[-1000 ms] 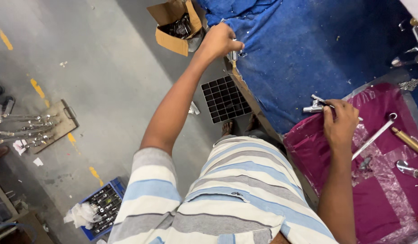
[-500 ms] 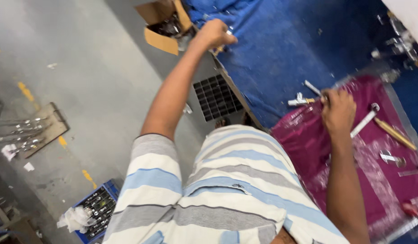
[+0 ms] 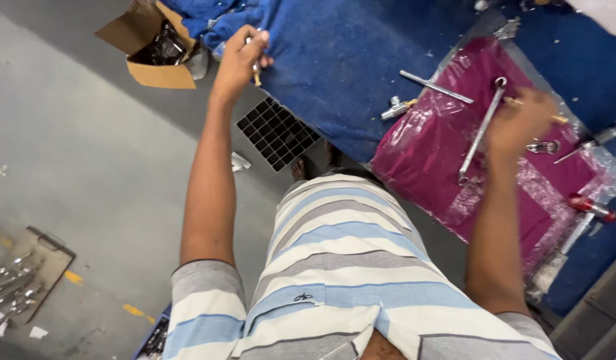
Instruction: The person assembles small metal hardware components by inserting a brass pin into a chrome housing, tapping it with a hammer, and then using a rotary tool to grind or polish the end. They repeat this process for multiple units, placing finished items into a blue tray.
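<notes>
A long wrench (image 3: 480, 132) is lying on the plastic-wrapped cloth (image 3: 448, 167), with a cardboard box (image 3: 148, 47) sitting far left of it.

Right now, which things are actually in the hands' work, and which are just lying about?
In hand:
left hand holding a small brass fitting
right hand on the long wrench, magenta cloth

Lying about:
cardboard box
black grid tray
chrome tap
</notes>
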Demonstrator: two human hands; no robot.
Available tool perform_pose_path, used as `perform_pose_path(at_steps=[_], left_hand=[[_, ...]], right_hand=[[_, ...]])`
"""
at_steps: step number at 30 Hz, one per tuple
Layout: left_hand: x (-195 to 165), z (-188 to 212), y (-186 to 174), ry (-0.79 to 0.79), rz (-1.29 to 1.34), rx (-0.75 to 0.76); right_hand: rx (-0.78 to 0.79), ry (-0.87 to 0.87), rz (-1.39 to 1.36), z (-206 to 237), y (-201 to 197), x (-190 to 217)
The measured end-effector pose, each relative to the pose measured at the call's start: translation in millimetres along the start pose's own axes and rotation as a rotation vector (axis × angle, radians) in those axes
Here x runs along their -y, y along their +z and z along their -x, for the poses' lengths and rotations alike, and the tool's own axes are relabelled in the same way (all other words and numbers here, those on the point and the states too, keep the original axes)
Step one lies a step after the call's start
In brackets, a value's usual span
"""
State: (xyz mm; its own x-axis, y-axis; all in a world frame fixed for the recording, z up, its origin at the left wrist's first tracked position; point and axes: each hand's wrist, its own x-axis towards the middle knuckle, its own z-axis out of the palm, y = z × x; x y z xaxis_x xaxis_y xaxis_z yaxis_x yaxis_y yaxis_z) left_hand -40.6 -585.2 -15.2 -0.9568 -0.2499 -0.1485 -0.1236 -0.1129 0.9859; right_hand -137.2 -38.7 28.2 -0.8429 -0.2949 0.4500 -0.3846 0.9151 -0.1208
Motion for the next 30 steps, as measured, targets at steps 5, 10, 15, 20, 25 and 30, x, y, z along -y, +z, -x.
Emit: perform_pose_path(at_steps=[5,10,15,20,25,30], left_hand=[[9.1,-5.4,-2.7,-0.086,-0.027,-0.069],[4.0,-1.8,-8.8,0.034,0.114,0.059],[-1.4,5.9,-12.4,0.095,0.179,0.180],[-4.1,12.2,-12.8,0.139,0.178,0.182],[-8.0,12.7,-15.2,0.031,0.221,0.174],[-11.4,13.8,-14.8,0.059,0.213,0.165]], right_hand=[[0.437,0.461,-0.371,37.6,-14.6,-24.6],[0.273,0.137,-0.044,61.8,12.6,-4.0],[0.460,0.584,-0.397,41.6,-4.1,16.0],[0.461,0.518,-0.945,24.9,-49.4,119.5],[0.963,0.454,-1.016,19.0,-37.6,247.7],[0.624,-0.214,-0.646,3.9,-22.6,304.9]])
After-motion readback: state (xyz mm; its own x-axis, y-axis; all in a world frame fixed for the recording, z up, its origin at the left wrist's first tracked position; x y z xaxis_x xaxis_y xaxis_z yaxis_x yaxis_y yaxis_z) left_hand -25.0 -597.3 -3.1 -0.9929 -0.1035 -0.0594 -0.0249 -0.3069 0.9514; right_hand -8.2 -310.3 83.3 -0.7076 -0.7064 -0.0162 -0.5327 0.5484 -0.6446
